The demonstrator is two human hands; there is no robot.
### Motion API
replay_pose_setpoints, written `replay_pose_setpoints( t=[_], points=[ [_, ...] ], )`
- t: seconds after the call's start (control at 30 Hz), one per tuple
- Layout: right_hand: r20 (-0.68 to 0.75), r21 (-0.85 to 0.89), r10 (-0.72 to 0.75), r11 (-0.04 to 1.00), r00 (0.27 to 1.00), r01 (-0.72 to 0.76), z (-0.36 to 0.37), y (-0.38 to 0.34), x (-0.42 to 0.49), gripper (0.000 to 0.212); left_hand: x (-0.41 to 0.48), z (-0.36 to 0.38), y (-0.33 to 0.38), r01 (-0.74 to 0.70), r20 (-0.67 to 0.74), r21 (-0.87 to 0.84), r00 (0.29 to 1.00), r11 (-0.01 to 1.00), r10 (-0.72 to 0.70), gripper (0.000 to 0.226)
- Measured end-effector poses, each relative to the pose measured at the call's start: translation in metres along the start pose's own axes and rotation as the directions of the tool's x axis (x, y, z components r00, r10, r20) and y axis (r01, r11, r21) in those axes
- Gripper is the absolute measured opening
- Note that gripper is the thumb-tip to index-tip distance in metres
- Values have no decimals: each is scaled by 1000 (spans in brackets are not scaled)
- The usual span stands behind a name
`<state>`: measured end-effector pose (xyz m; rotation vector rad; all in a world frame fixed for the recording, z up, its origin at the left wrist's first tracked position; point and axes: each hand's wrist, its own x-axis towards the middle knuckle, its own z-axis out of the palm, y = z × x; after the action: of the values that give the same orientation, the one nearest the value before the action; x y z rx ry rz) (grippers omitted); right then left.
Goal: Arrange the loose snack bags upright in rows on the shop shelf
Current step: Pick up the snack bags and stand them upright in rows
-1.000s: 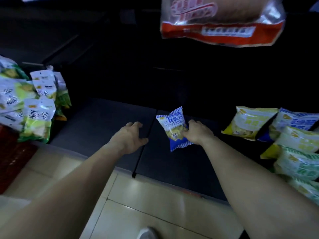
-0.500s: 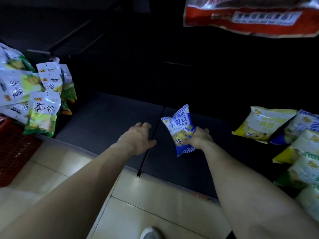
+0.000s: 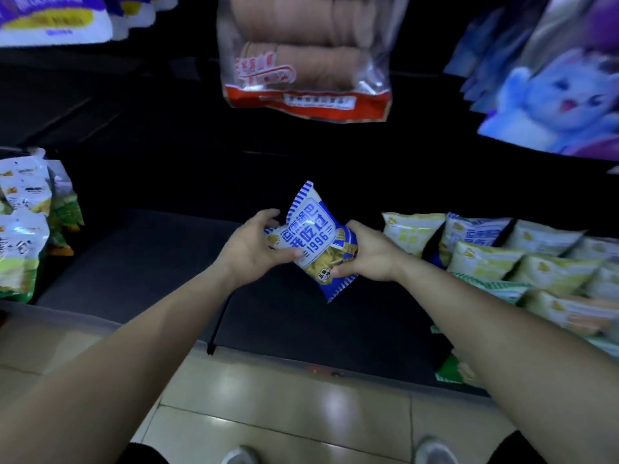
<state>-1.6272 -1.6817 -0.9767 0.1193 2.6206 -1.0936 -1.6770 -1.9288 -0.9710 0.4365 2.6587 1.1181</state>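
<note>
One blue snack bag, in hand: held tilted above the middle of the shelf, not touching it.

Left hand: grip closed on the bag's left side, thumb across the front, fingers curled behind.

Right hand: grip closed on the bag's lower right side, thumb pinching near the bottom seam.

Many yellow-green and blue bags, right end of the shelf: lying flat and overlapping in a loose heap, none upright. All of these are left to sort.

Several green-and-white bags, left end of the shelf: standing or leaning face-out, packed close together. Whether they make a finished row cannot be told.

One biscuit pack, hanging above the back of the shelf: apparently no part of the job.

Progress, as a judgement: early. No upright row of the blue or yellow-green kind is visible anywhere along the shelf. One bag is being handled and is not yet set down. What remains is to stand this bag on the shelf, then take the heap at the right end bag by bag and build the rows.
</note>
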Motion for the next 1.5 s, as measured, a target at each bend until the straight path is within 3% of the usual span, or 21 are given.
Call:
replay_pose_setpoints(
  t=[0.1, 0.23, 0.33, 0.43, 0.67, 1.0, 1.33, 1.5],
  points=[
    [9, -23, 2, 1000, 1000, -2, -15, 16, -30, 68, 2, 15, 23, -43, 55, -42, 997, 998, 45, 67],
    [-46, -140, 73, 987, 996, -79, -41, 52, -59, 98, 14, 47, 55, -124, 32, 44, 992, 991, 123, 47],
    [-144, -137, 146, 977, 979, -166, -63, 93, -79, 88, 27, 84, 75, -176, 45, 203, 984, 963, 171, 43],
    [-185, -139, 212, 961, 960, -239, -81, 140, -102, 78, 41, 125, 85, -217, 65, 340, 976, 915, 208, 43],
    [-250, -234, 304, 902, 919, -362, -109, 203, -124, 78, 72, 199, 98, -263, 100, 407, 965, 875, 243, 47],
    [-219, -278, 310, 889, 925, -363, -112, 203, -110, 80, 91, 242, 100, -305, 105, 421, 952, 854, 288, 46],
    [-109, -542, 280, 787, 954, -293, -93, 204, -100, 68, 89, 243, 97, -398, 127, 619, 902, 677, 413, 57],
    [-123, -606, 335, 720, 934, -338, -92, 204, -98, 69, 85, 243, 103, -426, 134, 629, 884, 650, 449, 69]
  ],
)
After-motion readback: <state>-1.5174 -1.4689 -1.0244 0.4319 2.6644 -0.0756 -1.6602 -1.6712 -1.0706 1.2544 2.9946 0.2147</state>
